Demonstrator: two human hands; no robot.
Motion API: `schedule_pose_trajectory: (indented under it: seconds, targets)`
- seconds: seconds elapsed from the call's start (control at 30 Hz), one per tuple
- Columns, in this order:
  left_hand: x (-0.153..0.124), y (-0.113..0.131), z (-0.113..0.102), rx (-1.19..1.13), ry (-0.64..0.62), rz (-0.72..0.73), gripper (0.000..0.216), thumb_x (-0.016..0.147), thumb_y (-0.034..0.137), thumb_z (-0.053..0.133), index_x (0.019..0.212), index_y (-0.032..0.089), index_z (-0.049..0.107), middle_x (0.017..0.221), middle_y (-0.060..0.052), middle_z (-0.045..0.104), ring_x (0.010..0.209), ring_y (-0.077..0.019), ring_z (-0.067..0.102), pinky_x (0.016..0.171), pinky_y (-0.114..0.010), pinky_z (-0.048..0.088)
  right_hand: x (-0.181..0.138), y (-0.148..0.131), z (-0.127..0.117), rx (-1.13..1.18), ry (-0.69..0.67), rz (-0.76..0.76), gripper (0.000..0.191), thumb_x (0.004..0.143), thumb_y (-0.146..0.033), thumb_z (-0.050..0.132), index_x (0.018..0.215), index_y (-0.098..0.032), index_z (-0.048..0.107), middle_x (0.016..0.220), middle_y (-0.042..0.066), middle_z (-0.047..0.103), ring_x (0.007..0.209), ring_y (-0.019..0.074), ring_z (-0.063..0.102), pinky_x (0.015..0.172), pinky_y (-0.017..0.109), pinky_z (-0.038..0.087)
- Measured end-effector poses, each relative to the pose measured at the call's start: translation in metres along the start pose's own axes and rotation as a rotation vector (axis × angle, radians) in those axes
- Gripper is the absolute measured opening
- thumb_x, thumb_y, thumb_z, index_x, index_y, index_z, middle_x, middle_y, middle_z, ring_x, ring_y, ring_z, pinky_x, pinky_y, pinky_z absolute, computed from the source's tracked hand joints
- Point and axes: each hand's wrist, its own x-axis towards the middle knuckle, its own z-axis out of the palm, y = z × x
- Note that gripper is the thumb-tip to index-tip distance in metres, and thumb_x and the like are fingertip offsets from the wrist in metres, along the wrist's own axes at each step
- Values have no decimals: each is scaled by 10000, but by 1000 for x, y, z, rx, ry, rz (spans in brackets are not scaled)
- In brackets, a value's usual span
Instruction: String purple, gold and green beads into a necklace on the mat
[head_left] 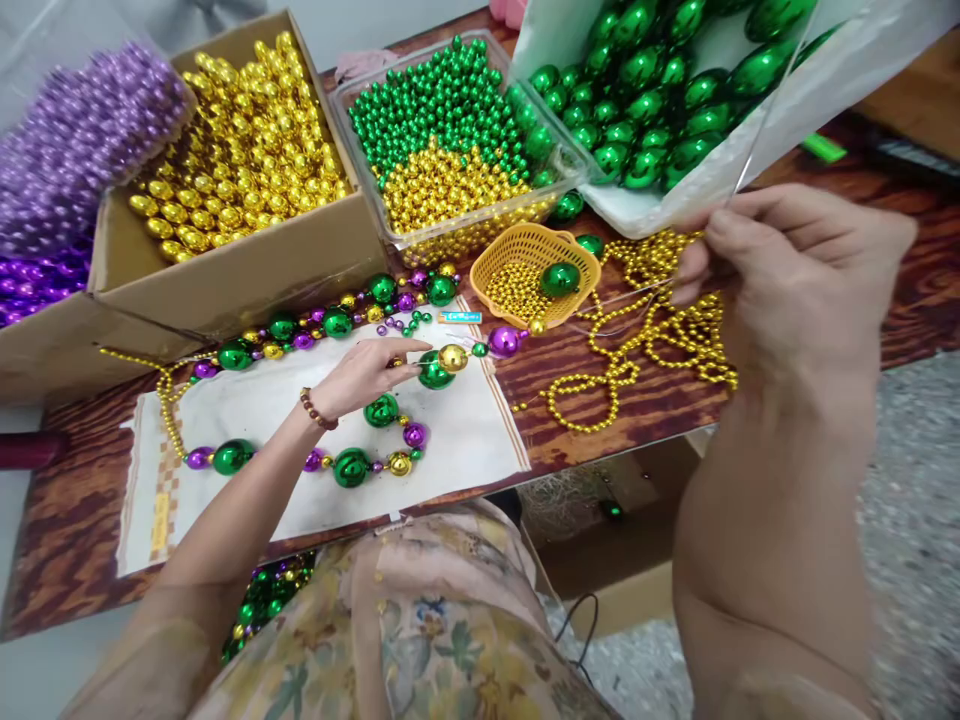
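Observation:
My left hand (pixel 367 375), with a brown bead bracelet at the wrist, pinches a bead strand beside a large gold bead (pixel 453 358). A small green bead (pixel 479 349), a purple bead (pixel 503 342) and a smaller gold bead (pixel 537 327) follow along it to the right. From there a thin thread (pixel 634 293) stretches to my right hand (pixel 795 250), raised at the right with its fingers closed on it. A thin shiny length, needle or thread, rises from those fingertips. Under my left hand, large green beads (pixel 351 467) and purple and gold ones curve over a white cloth (pixel 285 500).
Behind stand a cardboard box (pixel 247 245) of gold beads, a clear tub (pixel 457 225) of green and gold beads, and a white container (pixel 757 140) of large green beads. An orange basket (pixel 487 275) and gold bead chains (pixel 622 375) lie on the wooden table (pixel 540 375).

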Motion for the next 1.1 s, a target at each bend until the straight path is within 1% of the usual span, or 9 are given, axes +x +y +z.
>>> schedule_pose_trajectory:
  seconds: [0.2,0.3,0.37,0.47,0.57,0.73,0.8,0.9,1.1]
  targets:
    - [4,13,5,352,-134,12,636,887,179,478,1514,250,404,895,-43,735,697,-166,603,666,-269,405,11,-27,10,20,11,-90,73,831,-184,724,777,-194,771,579,2,598,435,90,496,421,265,399]
    - [10,19,11,425,-231,11,557,857,154,466,1404,231,540,787,-42,706,672,-174,592,608,-262,360,15,-36,17,66,-15,-133,152,851,-115,653,814,-202,773,621,4,598,476,100,517,444,271,413]
    - [13,20,15,351,-259,7,363,881,188,462,1168,200,684,735,-41,681,652,-162,583,591,-255,345,18,-36,23,52,-45,-153,176,868,-95,630,813,-197,762,610,-8,591,468,89,524,440,251,415]
    - [14,16,19,31,-260,-41,269,921,252,448,864,162,695,620,-13,622,572,-128,553,576,-239,367,20,-27,33,-104,-220,-43,146,879,-115,652,763,-170,721,542,-33,584,415,73,531,415,215,419]
    - [12,9,21,-232,-230,-78,262,917,280,467,773,159,648,624,-2,602,566,-123,542,576,-236,408,12,-11,44,-174,-371,117,158,889,-118,630,745,-162,677,532,-36,591,404,73,539,415,212,428]
    - [7,-5,23,-273,-37,-1,247,903,304,510,757,166,654,874,-67,630,889,-183,580,775,-291,503,-13,19,55,-183,-479,171,170,890,-158,592,737,-197,653,568,-43,598,436,87,559,443,228,429]
    - [5,-11,24,-326,13,-49,265,911,327,503,777,156,656,982,-89,620,895,-174,592,765,-290,523,-19,27,55,-172,-475,179,162,897,-210,601,744,-210,655,579,-44,598,436,91,560,436,231,429]
    - [1,-17,23,-399,34,-151,282,912,352,491,817,139,649,1048,-101,606,808,-147,636,632,-244,513,-23,31,52,-160,-462,198,153,900,-256,617,759,-218,664,589,-38,600,442,93,560,431,231,425]
    - [-11,-21,18,-421,75,-270,291,897,377,503,844,131,648,815,-63,663,709,-151,676,529,-197,436,-10,16,38,-59,-239,151,118,857,-176,617,793,-191,715,560,-25,584,419,85,537,420,242,409]
